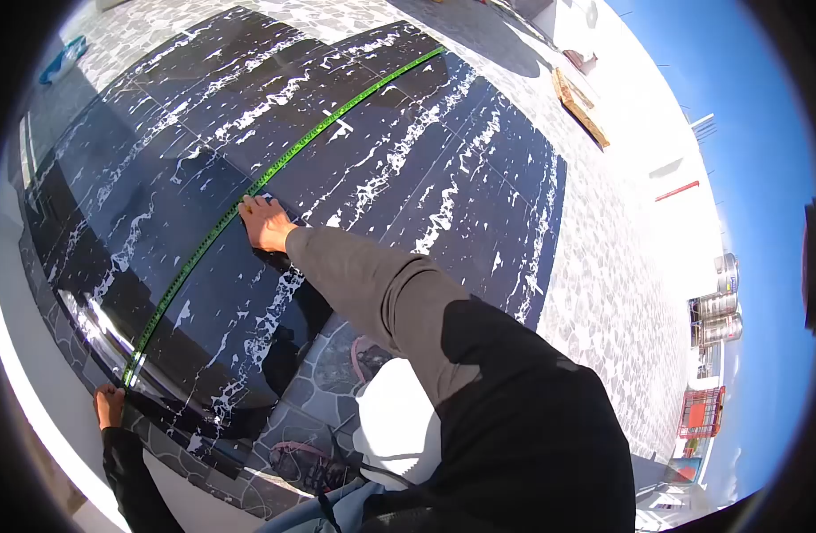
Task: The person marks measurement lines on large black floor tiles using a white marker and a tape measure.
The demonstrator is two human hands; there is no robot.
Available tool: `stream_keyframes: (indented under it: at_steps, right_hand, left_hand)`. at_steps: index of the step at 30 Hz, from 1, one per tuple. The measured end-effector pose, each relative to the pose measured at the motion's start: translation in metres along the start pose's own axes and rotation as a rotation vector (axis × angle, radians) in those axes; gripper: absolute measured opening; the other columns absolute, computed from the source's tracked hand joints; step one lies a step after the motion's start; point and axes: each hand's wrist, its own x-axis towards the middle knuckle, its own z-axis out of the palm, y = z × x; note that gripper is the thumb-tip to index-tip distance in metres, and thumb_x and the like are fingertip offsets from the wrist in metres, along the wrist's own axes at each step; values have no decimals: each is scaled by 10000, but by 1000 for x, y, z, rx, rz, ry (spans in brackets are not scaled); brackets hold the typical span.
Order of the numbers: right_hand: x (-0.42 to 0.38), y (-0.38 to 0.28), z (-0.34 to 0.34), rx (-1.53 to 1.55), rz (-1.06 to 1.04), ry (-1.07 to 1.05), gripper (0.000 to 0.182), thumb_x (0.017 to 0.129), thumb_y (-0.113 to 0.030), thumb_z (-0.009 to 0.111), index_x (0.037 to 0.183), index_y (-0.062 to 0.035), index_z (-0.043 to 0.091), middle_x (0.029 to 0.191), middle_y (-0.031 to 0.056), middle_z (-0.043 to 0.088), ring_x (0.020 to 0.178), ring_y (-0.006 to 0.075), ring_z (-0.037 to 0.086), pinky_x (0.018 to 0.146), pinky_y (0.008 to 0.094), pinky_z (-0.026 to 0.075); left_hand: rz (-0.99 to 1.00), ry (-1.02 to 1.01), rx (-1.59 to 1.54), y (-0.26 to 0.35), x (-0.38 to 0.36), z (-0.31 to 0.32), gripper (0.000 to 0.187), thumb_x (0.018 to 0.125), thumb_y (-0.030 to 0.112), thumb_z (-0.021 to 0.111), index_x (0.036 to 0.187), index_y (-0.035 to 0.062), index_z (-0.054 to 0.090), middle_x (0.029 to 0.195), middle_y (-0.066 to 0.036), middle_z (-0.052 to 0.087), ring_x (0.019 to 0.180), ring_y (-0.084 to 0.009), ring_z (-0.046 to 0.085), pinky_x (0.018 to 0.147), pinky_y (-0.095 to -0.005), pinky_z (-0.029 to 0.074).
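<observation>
A green measuring tape (pixel 315 133) stretches in a curve across glossy black tiles with white veins (pixel 435 169). At its lower left end, by the edge of the tiles, my left hand (pixel 109 405) has its fingers closed on the tape. Farther up, near the middle of the tiles, my right hand (pixel 266 224) rests against the tape with its fingertips bent down at its edge; whether they grip it is hidden. The far end of the tape lies at the upper edge of the tiles.
Stone-patterned paving (pixel 603 293) surrounds the tiles. A wooden piece (pixel 579 107) lies at the upper right, and a blue object (pixel 63 59) at the upper left. My shoes (pixel 308 466) are at the bottom. A white wall (pixel 692 213) and metal tanks (pixel 717 306) stand to the right.
</observation>
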Motion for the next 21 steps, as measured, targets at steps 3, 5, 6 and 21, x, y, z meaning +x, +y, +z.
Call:
stream_keyframes:
  at_steps: [3,5,6,21]
  right_hand:
    - [1,-1,-4,12,39,-58,540,709,-131,558,1212,28,443,1296,207,388,1134,330,418,865,443,361]
    - [0,-2,-6,-40,30,-36,568,684,-147,595,1207,26,455,1248,193,418,1087,315,441,834,434,373]
    - [0,-2,-6,-34,43,-27,568,684,-147,595,1207,26,455,1248,193,418,1087,315,441,834,434,373]
    - [4,4,2,-31,32,49,414,751,-172,538,1132,-11,546,1122,149,488,1023,293,465,808,474,380]
  left_hand:
    - [-182,-145,-132,40,-8,-17,197,661,151,628,654,5,496,566,-49,462,487,-154,444,470,-312,376]
    - [44,1,-6,37,-8,-10,183,666,149,616,658,0,511,541,-58,475,467,-165,447,459,-318,375]
    - [-1,-24,93,48,-12,-14,173,670,151,598,656,-1,519,521,-67,484,467,-165,461,457,-328,377]
    - [-70,-110,-42,55,-16,-16,182,699,164,574,619,35,473,502,-24,414,480,-119,406,465,-300,330]
